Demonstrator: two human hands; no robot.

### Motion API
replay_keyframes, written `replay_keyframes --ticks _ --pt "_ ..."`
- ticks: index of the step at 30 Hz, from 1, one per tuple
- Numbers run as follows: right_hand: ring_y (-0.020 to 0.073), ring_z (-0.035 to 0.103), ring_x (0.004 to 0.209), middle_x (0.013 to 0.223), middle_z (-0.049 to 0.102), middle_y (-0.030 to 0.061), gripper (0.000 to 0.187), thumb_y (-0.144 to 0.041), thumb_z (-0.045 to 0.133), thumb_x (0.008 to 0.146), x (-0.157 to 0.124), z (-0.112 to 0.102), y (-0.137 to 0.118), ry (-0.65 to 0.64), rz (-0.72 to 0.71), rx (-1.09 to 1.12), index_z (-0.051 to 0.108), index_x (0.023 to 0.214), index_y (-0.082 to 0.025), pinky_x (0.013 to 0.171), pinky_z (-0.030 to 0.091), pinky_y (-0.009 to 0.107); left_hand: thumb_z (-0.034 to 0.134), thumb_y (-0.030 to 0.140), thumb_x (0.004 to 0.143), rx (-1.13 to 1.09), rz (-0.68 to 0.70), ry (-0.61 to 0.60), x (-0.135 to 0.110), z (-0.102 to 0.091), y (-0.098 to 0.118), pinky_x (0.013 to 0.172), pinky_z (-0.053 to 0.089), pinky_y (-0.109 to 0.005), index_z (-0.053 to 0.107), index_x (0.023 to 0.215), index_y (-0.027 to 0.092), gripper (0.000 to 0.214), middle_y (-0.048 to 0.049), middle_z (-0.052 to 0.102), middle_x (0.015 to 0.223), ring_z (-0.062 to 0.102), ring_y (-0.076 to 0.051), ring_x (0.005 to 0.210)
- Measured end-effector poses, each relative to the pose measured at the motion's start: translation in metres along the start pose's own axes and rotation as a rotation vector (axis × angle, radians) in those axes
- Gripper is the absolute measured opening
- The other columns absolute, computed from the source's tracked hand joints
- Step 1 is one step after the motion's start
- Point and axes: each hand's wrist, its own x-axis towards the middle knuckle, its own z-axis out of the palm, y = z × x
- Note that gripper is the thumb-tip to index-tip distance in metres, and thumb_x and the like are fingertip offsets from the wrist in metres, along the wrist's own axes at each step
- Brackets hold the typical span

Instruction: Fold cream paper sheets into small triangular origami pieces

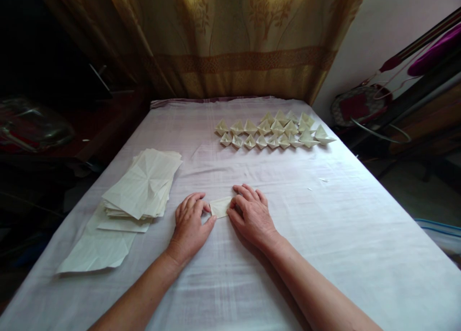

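Note:
A small folded piece of paper (220,207), cream and roughly rectangular, lies on the cloth between my two hands. My left hand (190,220) pinches its left edge with thumb and forefinger. At the other end, my right hand (251,213) has its thumb and curled fingers on the paper and covers that edge. Beyond my hands, rows of folded paper boats (277,128) stand toward the far right. To the left of my left hand is a stack of creased paper sheets (144,184), with looser sheets sticking out under it.
A pale checked cloth (324,254) covers the table. Small paper scraps (324,180) lie on its right part. A patterned curtain (230,42) hangs behind the far edge. Dark furniture (111,115) stands to the left, and a bag (360,103) is at the right wall.

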Motion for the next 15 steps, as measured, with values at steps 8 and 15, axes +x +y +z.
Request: replay_keyframes --ticks 8,15 --pt "0.0303 0.042 0.135 0.136 0.059 0.0078 0.004 -0.025 0.06 0.087 0.0 0.0 0.0 0.0 -0.011 -0.017 0.063 0.086 -0.023 0.11 0.025 0.055 0.053 0.022 0.09 0.105 0.17 -0.025 -0.01 -0.004 0.003 0.111 0.033 -0.051 0.056 0.124 0.021 0.035 -0.0132 0.049 0.146 0.038 -0.029 0.14" --pt "0.0299 0.042 0.136 0.137 0.058 0.0083 0.007 -0.028 0.06 0.089 -0.001 0.0 0.001 0.004 -0.021 -0.014 0.064 0.086 -0.023 0.11 0.025 0.055 0.049 0.049 0.094 0.225 0.382 -0.291 -0.02 -0.001 0.008 0.121 -0.001 -0.054 0.035 0.15 0.023 0.064 -0.0092 0.042 0.153 0.03 -0.027 0.145"
